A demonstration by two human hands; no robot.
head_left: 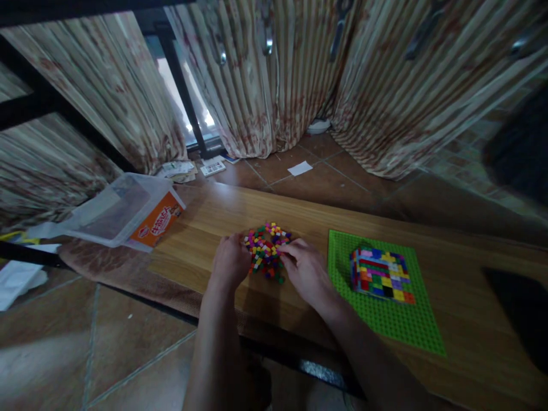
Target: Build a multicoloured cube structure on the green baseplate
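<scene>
I see both hands on a pile of small loose bricks (pixel 268 251), mid tabletop (pixel 205 228). Left hand (pixel 230 262) curled at the pile's left edge, right hand (pixel 305 271) at its right edge, fingers bent onto bricks; can't tell what either actually pinches. Right of pile: green baseplate (pixel 385 319) carrying 1 multicolour brick block (pixel 380 274). Far left: clear plastic tub (pixel 115 211), tipped on its side, contents unreadable.
</scene>
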